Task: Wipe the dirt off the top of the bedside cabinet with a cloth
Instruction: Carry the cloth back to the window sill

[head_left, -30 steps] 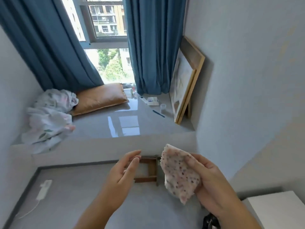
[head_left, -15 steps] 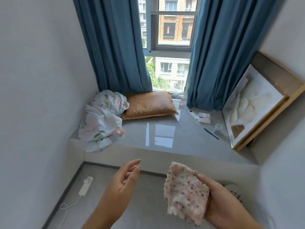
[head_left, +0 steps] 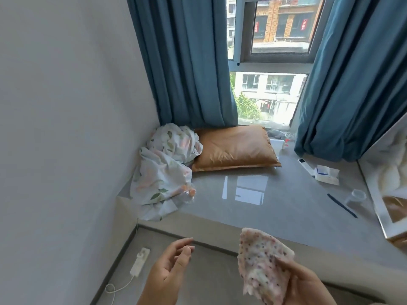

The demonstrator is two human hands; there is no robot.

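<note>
My right hand point(head_left: 306, 285) at the bottom right grips a pink, dark-speckled cloth point(head_left: 262, 265), held up in front of me above the floor. At the bottom centre, to the left of the cloth, my left hand point(head_left: 169, 271) hangs empty with fingers loosely apart. No bedside cabinet appears in the head view.
A glossy grey window ledge point(head_left: 253, 208) spans ahead, bearing a floral sheet point(head_left: 165, 170), a tan pillow point(head_left: 235, 148), a tissue pack point(head_left: 327, 175), a remote, a pen and a small clear cup. A framed picture point(head_left: 387, 183) leans at right. A power strip point(head_left: 139, 261) lies on the floor by the left wall.
The view has swung to the left: the white cabinet corner and small wooden frame have left the picture, the left wall now fills the left side. Both hands keep their poses.
</note>
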